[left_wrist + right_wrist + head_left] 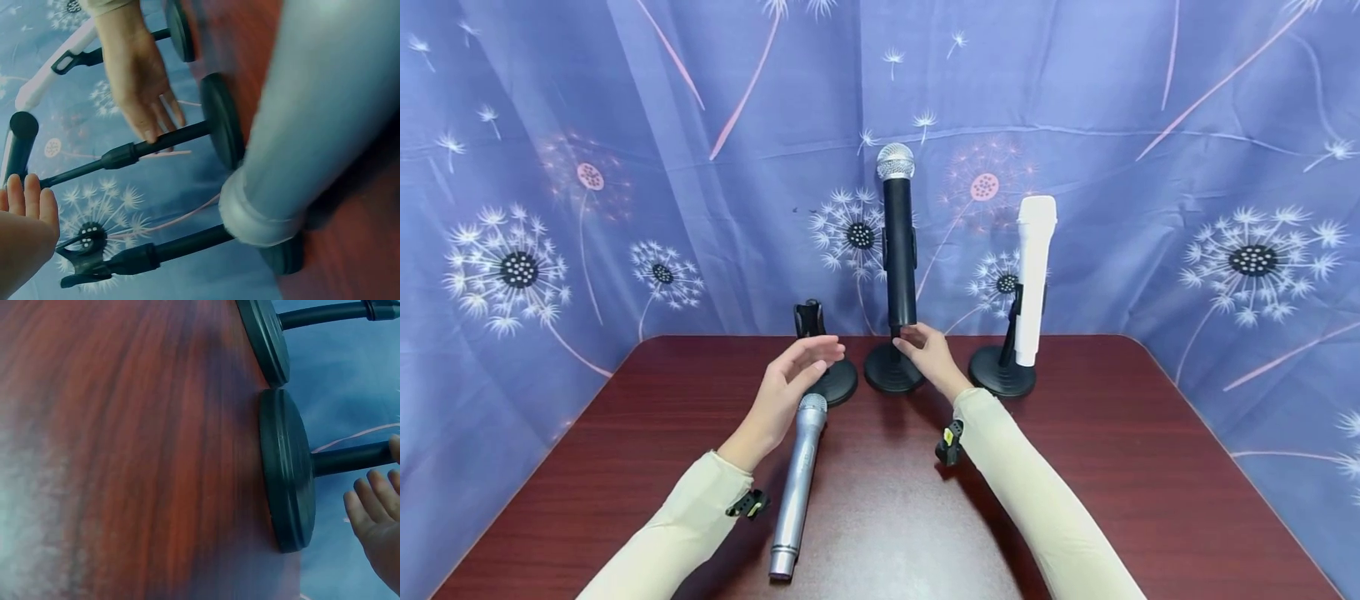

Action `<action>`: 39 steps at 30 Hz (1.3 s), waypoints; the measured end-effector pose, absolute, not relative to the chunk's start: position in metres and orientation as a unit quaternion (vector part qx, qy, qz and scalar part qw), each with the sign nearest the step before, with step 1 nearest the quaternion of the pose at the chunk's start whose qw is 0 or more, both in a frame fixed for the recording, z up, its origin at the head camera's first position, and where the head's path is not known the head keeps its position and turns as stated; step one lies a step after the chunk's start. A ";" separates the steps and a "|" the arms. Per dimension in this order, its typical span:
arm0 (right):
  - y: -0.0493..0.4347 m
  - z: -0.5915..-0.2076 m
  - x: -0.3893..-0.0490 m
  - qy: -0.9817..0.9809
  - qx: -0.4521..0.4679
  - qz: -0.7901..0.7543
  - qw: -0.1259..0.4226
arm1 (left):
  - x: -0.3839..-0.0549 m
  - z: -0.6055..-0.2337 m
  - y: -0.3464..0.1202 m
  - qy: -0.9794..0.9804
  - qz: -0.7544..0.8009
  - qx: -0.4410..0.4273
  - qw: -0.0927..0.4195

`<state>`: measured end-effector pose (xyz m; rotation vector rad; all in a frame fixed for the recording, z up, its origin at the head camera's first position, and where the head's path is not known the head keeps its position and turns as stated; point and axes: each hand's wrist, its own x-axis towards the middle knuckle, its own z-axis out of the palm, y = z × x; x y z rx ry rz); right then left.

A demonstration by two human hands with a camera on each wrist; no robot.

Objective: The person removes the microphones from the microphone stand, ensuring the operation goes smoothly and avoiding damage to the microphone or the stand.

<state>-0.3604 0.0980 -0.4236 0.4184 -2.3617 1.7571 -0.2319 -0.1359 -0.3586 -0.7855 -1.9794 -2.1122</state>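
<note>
My left hand point(782, 392) hovers with fingers extended over the head of a silver microphone point(799, 483) lying on the table. It holds nothing. Behind it stands a microphone stand point(837, 383) with a bare clip point(87, 265). In the middle, a black microphone point(900, 250) with a silver mesh head sits upright in the clip of a second microphone stand point(892, 375). The right hand point(931, 354) has its thumb and forefinger at this stand's pole point(181, 135), just under the microphone, in a light pinch. Its other fingers are loosely extended, as the right wrist view shows.
On the right a white microphone point(1034, 283) leans in a third stand point(1002, 379). All three round black bases are near the back edge of the dark red wooden table point(1112, 467). A blue curtain point(737, 208) with dandelion prints hangs close behind and along both sides.
</note>
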 end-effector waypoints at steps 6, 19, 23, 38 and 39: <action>0.098 -0.419 -0.362 -0.767 0.164 0.615 0.085 | -0.230 -0.370 -0.136 -0.675 -0.694 -0.249 0.042; 0.094 -0.407 -0.366 -0.734 0.171 0.650 0.098 | -0.228 -0.378 -0.136 -0.676 -0.692 -0.253 0.031; 0.094 -0.407 -0.367 -0.742 0.168 0.641 0.101 | -0.227 -0.381 -0.136 -0.673 -0.693 -0.255 0.031; 0.098 -0.389 -0.354 -0.730 0.177 0.653 0.092 | -0.232 -0.380 -0.131 -0.673 -0.692 -0.259 0.028; 0.098 -0.386 -0.350 -0.733 0.177 0.650 0.092 | -0.233 -0.379 -0.130 -0.672 -0.692 -0.260 0.028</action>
